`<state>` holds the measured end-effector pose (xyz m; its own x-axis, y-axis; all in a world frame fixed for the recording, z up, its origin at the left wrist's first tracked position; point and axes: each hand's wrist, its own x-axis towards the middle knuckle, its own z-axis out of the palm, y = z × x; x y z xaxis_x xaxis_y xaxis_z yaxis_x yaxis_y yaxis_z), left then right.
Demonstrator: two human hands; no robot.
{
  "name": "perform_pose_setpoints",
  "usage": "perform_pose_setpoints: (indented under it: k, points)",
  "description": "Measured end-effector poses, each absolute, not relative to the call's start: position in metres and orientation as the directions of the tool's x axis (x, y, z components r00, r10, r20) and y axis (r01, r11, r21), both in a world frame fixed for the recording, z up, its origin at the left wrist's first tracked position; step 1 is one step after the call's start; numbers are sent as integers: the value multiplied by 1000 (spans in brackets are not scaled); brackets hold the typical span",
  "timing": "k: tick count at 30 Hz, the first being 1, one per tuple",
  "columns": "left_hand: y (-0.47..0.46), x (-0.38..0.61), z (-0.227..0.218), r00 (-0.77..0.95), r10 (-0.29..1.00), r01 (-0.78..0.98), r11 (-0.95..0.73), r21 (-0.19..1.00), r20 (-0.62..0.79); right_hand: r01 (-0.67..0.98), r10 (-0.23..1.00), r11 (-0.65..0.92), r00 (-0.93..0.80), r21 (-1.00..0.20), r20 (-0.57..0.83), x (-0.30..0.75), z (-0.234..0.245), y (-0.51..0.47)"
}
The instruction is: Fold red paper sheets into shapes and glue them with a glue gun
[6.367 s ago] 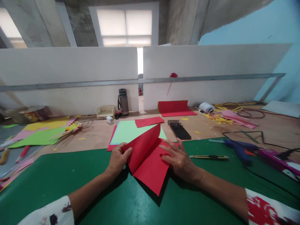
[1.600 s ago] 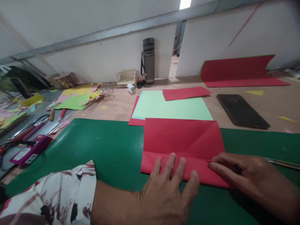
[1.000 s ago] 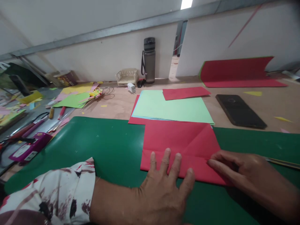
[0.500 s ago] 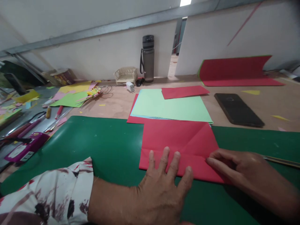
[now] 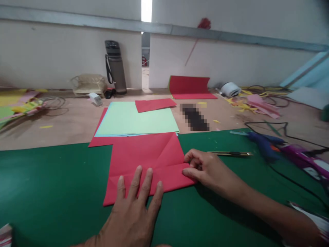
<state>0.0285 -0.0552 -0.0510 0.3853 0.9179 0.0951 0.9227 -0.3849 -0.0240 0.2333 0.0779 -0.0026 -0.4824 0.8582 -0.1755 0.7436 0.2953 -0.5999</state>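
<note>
A red paper sheet (image 5: 144,156) lies on the green cutting mat (image 5: 51,185), its near strip folded up and a diagonal crease across its right part. My left hand (image 5: 133,212) lies flat with fingers spread on the folded near strip. My right hand (image 5: 205,168) has its fingers curled, the fingertips pressing the fold at the sheet's right edge.
A stack of light green and red sheets (image 5: 136,118) lies just beyond the mat. A utility knife (image 5: 231,153) and a blue glue gun (image 5: 264,145) with cables lie to the right. A phone (image 5: 194,118), a water bottle (image 5: 115,67) and paper scraps (image 5: 252,103) sit farther back.
The view has swung to the right, so the sheet now sits left of centre. Both hands keep their places on the folded near strip. Earlier the sheet was held half open.
</note>
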Motion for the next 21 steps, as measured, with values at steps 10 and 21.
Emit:
perform_pose_setpoints:
  k: [10, 21]
  points:
    - [-55, 30, -51, 384, 914, 923, -376, -81, 134, 689, 851, 194, -472, -699, -229, 234, -5, 78]
    - [-55, 29, -56, 386, 910, 922, -379, -76, 150, 716, 866, 248, -465, -653, -181, 233, -4, 78]
